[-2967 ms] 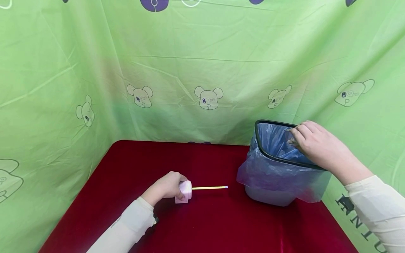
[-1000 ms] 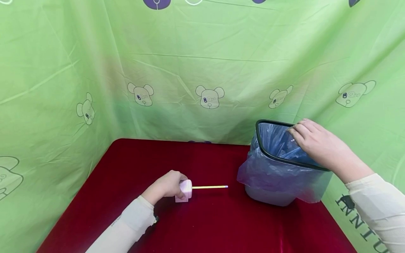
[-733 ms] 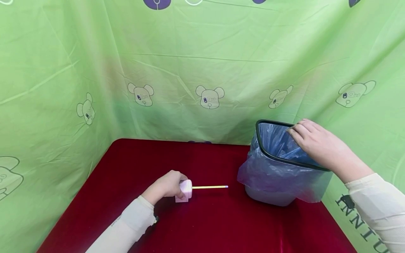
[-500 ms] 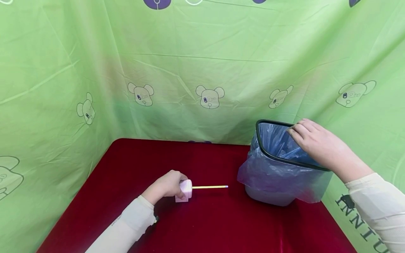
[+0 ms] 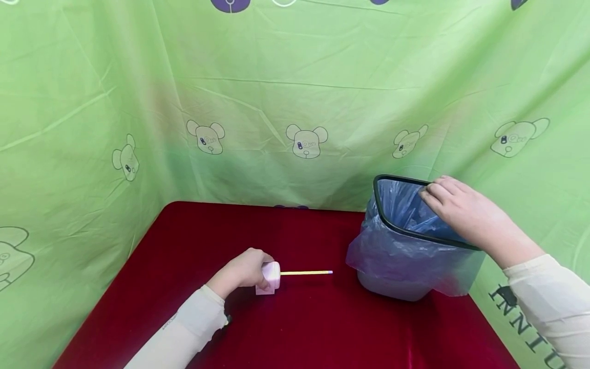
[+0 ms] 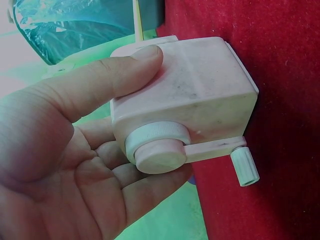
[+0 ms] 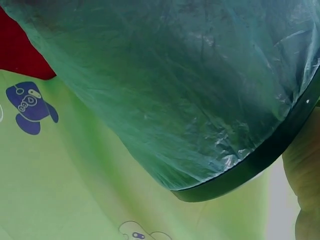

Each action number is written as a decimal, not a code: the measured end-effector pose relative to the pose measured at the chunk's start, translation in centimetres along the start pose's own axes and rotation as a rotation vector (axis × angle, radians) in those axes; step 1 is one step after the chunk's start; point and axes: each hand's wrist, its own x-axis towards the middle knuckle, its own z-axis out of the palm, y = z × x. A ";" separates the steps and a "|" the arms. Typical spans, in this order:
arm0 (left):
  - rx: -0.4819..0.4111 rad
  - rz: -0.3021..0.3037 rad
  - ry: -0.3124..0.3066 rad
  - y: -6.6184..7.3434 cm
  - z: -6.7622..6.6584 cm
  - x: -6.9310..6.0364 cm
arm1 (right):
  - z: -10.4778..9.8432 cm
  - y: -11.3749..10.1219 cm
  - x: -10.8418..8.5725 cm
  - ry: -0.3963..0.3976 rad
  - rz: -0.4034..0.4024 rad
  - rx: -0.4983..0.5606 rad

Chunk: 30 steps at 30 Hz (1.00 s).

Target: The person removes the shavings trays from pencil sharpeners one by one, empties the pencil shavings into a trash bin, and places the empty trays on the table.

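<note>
My left hand (image 5: 244, 269) grips a pale pink pencil sharpener (image 5: 272, 275) on the red table. In the left wrist view my thumb lies on top of the sharpener (image 6: 195, 75), fingers behind and below, its crank (image 6: 215, 148) facing the camera. A yellow pencil (image 5: 304, 272) sticks out of its far side towards the bin. My right hand (image 5: 461, 207) is over the opening of the bin (image 5: 403, 288), fingers bent downwards. Whether anything is in those fingers is hidden; the right wrist view shows only the bin liner (image 7: 165, 100) and part of the hand (image 7: 305, 170).
The bin's dark rim (image 5: 410, 233) stands high at the table's right side, with a bluish liner (image 5: 415, 261) hanging over it. A red cloth (image 5: 207, 230) covers the table. Green printed curtains (image 5: 258, 102) enclose the back and sides.
Three seconds ago a clear piece with brownish contents showed at my right fingertips; it is out of sight now. The left hand, sharpener and pencil have stayed in place.
</note>
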 end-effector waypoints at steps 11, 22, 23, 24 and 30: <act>0.002 0.004 0.002 -0.2 0.0 0.0 | -0.2 0.2 0.0 -0.018 -0.008 -0.017; -0.015 -0.001 -0.002 -0.2 0.3 0.0 | -0.1 0.2 -0.2 -0.060 -0.048 -0.019; -0.008 0.002 0.000 -0.2 0.2 0.0 | -0.1 0.2 -0.2 -0.066 -0.052 -0.027; -0.002 0.005 0.002 -0.2 0.2 0.0 | -0.1 0.2 -0.3 -0.071 -0.057 -0.035; 0.001 0.017 0.005 -0.1 0.1 0.0 | -0.2 0.2 -0.3 -0.092 -0.071 -0.061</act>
